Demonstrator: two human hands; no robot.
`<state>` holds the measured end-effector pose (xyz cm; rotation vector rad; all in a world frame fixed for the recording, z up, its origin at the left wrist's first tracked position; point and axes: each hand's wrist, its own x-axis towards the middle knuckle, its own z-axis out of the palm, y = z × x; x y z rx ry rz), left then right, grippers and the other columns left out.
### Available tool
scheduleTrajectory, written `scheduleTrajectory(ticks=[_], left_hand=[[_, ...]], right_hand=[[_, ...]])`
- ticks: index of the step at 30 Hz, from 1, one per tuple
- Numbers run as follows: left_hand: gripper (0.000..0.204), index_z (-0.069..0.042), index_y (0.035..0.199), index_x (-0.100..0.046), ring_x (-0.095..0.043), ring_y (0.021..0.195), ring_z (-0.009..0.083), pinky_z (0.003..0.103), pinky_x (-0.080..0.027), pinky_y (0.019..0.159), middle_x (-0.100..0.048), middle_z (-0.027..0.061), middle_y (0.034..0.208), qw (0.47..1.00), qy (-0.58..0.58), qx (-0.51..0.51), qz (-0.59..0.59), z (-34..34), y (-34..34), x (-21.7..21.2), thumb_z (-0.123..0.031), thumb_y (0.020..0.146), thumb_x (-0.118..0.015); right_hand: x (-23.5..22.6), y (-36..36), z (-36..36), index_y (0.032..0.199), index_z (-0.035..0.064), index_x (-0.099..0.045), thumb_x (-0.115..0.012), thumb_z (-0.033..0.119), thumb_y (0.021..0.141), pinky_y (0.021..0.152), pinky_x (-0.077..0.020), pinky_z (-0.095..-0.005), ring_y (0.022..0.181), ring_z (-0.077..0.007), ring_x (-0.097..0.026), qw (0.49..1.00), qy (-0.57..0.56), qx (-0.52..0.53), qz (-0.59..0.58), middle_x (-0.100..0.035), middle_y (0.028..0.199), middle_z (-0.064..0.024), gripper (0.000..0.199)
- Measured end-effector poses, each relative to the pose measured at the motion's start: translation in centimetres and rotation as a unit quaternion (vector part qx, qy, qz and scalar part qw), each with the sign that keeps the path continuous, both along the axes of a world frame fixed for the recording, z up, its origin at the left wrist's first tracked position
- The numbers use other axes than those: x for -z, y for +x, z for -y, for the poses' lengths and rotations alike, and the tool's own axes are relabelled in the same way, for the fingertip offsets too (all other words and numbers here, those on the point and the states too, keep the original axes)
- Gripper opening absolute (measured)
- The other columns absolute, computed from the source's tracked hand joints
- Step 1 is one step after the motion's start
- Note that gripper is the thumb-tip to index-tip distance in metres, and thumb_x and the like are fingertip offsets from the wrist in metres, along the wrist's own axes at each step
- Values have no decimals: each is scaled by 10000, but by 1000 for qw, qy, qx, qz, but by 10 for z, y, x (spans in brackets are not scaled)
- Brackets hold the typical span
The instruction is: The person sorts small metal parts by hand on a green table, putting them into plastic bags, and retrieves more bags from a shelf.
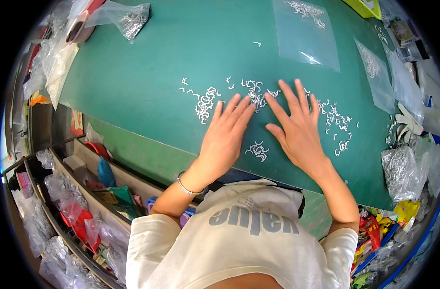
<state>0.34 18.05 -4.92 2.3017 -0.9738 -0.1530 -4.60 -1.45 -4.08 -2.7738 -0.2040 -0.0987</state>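
Both hands lie palm down over a green table top (147, 62) strewn with small curved silvery metal pieces. My left hand (223, 140), with a bracelet (184, 185) at the wrist, has its fingers stretched out. Its fingertips lie between a loose pile of pieces (205, 103) and a middle cluster (253, 87). My right hand (299, 132) has its fingers spread, their tips at the right side of that middle cluster. Another scatter of pieces (334, 118) spreads to its right. Nearer my body, between the hands, sits a small heap (258, 151). Whatever is under the palms is hidden.
A flat clear bag (306, 45) with pieces lies at the far right, beside a second bag (373, 72). A filled bag (133, 21) stands far left. A white glove (408, 120) and a bulging bag (398, 168) line the right edge. An open compartmented drawer (85, 159) is at left.
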Motion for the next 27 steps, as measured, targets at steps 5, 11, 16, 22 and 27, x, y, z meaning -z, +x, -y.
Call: scheduleTrajectory(ticks=[5, 11, 16, 22, 27], left_hand=[[429, -2, 1253, -554, -388, 1355, 361, 552, -278, 1107, -468, 146, 1416, 1000, -13, 17, -4, -11, 0, 5, 60, 829, -571], [410, -16, 1245, -570, -294, 1400, 383, 664, -226, 1066, -371, 130, 1490, 997, 68, 10, 39, -2, -1, 1, 5, 837, -606], [401, -43, 1240, -591, -252, 1415, 397, 736, -169, 1029, -308, 137, 1527, 993, 81, -69, 43, -9, 2, -1, -41, 841, -632], [435, -153, 1219, -634, -230, 1395, 476, 773, -153, 1000, -302, 136, 1530, 997, 59, -41, 35, -2, 0, -3, -11, 807, -636], [371, -151, 1136, -677, -218, 1394, 488, 778, -146, 997, -304, 146, 1526, 997, 62, -29, 27, -4, -2, -3, -10, 793, -655]], right_hand=[[-6, -20, 5, 1328, 113, -542, -680, 264, 853, 1076, -197, -613, 1420, -386, -214, 997, -39, 22, -62, -330, 1488, -142, 517], [-7, -12, -1, 1299, 154, -578, -691, 226, 838, 1079, -197, -601, 1421, -400, -208, 1000, 15, 5, -23, -319, 1493, -145, 480], [-9, -8, 0, 1219, 132, -627, -707, 229, 821, 1078, -222, -578, 1399, -406, -242, 999, -22, 12, -24, -349, 1469, -148, 417], [-4, -4, -2, 1193, 120, -645, -715, 193, 809, 1071, -232, -578, 1385, -405, -264, 1000, 26, 11, 6, -379, 1441, -150, 397], [-8, -7, 1, 1191, 126, -645, -716, 196, 812, 1063, -251, -573, 1383, -406, -264, 1000, -24, 5, -16, -391, 1428, -148, 392]])
